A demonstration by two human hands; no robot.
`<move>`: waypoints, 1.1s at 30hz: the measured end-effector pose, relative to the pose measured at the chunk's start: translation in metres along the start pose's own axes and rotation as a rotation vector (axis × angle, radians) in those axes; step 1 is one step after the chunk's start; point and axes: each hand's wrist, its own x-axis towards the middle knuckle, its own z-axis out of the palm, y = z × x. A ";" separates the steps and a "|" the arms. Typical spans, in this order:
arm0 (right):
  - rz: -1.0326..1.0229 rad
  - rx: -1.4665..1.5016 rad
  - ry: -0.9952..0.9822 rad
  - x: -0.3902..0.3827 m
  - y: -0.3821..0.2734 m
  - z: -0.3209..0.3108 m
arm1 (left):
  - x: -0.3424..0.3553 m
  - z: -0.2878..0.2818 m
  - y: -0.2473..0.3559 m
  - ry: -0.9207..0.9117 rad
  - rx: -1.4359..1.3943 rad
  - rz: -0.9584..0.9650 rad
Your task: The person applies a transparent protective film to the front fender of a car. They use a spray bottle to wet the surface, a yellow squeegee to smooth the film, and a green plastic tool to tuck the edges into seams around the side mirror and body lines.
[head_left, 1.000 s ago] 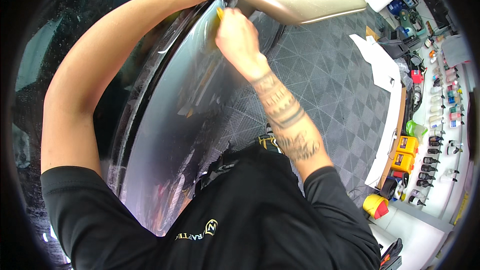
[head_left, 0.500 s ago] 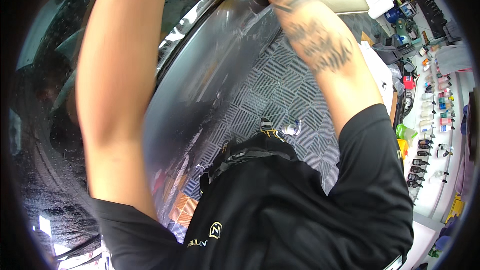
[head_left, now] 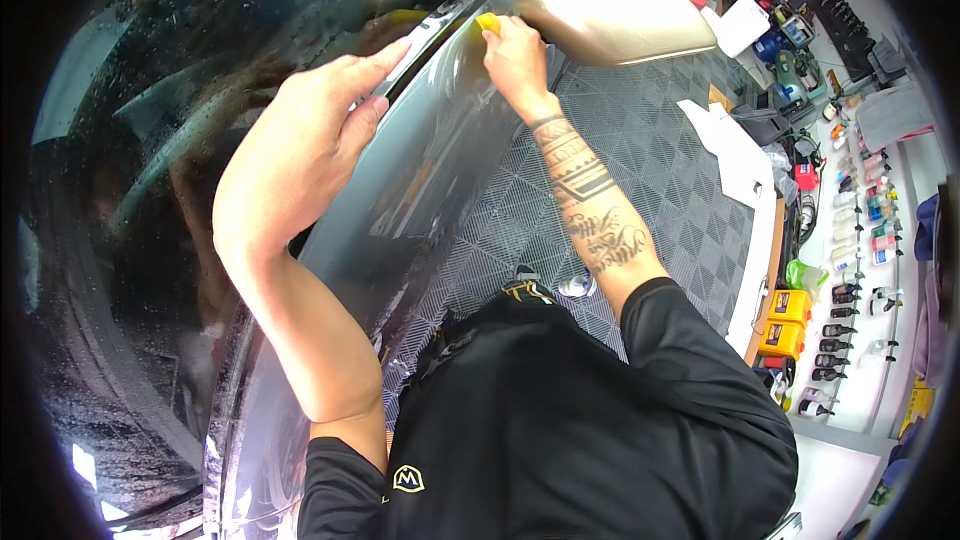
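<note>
Drawn back: left hand (head_left: 300, 140), thumb spread, at door's (head_left: 410, 165) upper edge; right hand (head_left: 518, 58) pinches yellow tool (head_left: 488, 22), likely smoothing; next calls for steady pressure.

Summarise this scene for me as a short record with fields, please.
Left hand: at the trim strip between window and door
Right hand: holds a small yellow tool near the side mirror
Side mirror: pale gold, glossy
Door: dark grey, streaked reflections
Window: dark, dotted with droplets
Floor: grey patterned tiles
</note>
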 end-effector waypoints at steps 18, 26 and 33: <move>0.138 0.389 -0.261 -0.006 -0.037 -0.034 | -0.037 0.054 0.014 0.057 -0.258 -0.241; 0.022 0.173 0.062 -0.030 -0.021 -0.009 | -0.052 0.086 0.023 0.045 -0.437 -0.337; 0.004 0.025 -0.031 -0.023 -0.019 -0.007 | -0.061 0.101 0.022 0.034 -0.439 -0.217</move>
